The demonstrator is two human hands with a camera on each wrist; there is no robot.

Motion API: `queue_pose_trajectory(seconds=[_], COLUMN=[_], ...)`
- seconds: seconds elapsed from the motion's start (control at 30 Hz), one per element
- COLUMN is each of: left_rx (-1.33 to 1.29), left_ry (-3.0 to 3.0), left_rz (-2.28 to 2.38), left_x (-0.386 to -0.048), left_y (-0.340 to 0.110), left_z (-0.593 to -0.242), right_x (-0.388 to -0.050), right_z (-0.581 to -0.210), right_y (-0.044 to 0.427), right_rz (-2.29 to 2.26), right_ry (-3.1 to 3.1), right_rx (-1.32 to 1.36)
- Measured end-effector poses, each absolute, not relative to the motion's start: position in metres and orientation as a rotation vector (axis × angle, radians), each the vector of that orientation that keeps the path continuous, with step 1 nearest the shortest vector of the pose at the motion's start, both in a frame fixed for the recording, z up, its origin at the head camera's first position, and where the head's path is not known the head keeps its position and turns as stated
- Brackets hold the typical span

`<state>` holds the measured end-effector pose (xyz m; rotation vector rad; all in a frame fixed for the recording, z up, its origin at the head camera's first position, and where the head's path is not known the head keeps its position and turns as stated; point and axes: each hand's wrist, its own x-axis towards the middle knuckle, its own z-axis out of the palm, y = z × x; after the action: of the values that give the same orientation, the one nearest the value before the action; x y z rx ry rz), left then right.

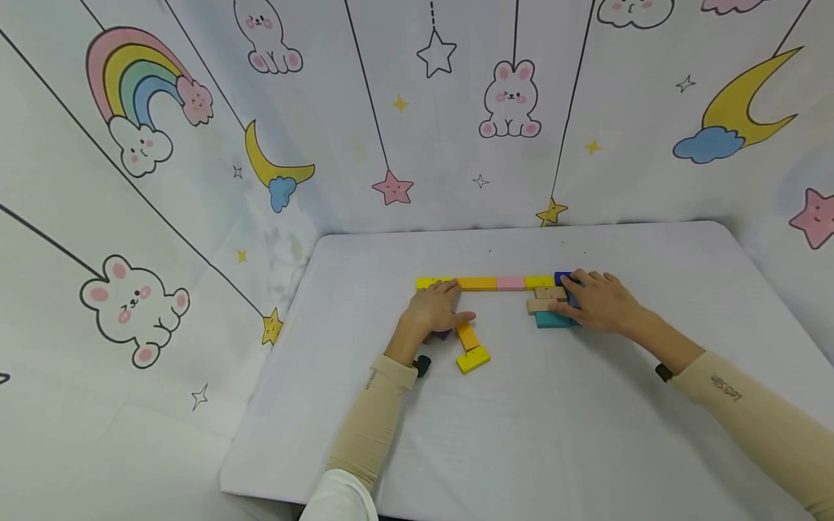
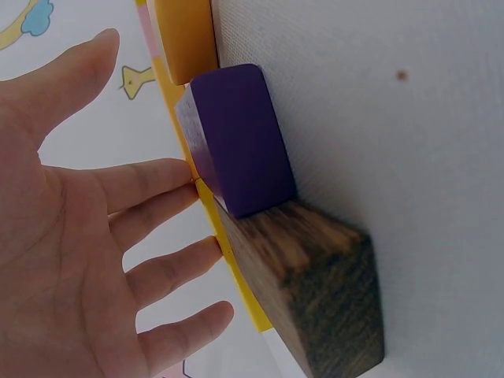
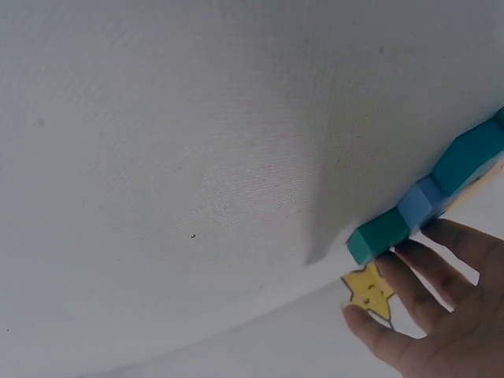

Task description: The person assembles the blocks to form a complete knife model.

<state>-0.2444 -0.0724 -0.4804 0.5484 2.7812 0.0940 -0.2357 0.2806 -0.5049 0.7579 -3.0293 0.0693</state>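
Note:
A straight row of small blocks runs across the table: a yellow block (image 1: 426, 283), an orange block (image 1: 477, 284), a pink block (image 1: 510, 284), another yellow block (image 1: 538, 283) and a dark blue block (image 1: 561, 278). My left hand (image 1: 431, 307) touches the row's left end with extended, spread fingers. Beneath it stand a purple block (image 2: 240, 142) and a dark brown wooden block (image 2: 323, 283). At the right end, my right hand (image 1: 599, 300) rests its spread fingers against the blocks, partly hiding them. A green block (image 3: 382, 235) and a light blue block (image 3: 421, 202) touch its fingertips.
Two pale wooden blocks (image 1: 550, 293) and a teal block (image 1: 551, 320) lie left of the right hand. An orange block (image 1: 467, 336) slants down to a yellow block (image 1: 473, 359) near the left thumb. A white cloth covers the table (image 1: 521, 434); a patterned curtain (image 1: 456, 152) stands behind.

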Motion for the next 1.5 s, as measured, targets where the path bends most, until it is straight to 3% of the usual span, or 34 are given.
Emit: queue_pose_trajectory(seconds=[1.5], left_rx=[0.562], left_ry=[2.783], left_rz=[0.086], left_x=[-0.2452], left_y=[-0.0734], left_z=[-0.4814], right_x=[-0.2261], right_z=[-0.5052], right_y=[0.2826], right_rz=[0.117], right_ry=[-2.976], right_rx=[0.763])
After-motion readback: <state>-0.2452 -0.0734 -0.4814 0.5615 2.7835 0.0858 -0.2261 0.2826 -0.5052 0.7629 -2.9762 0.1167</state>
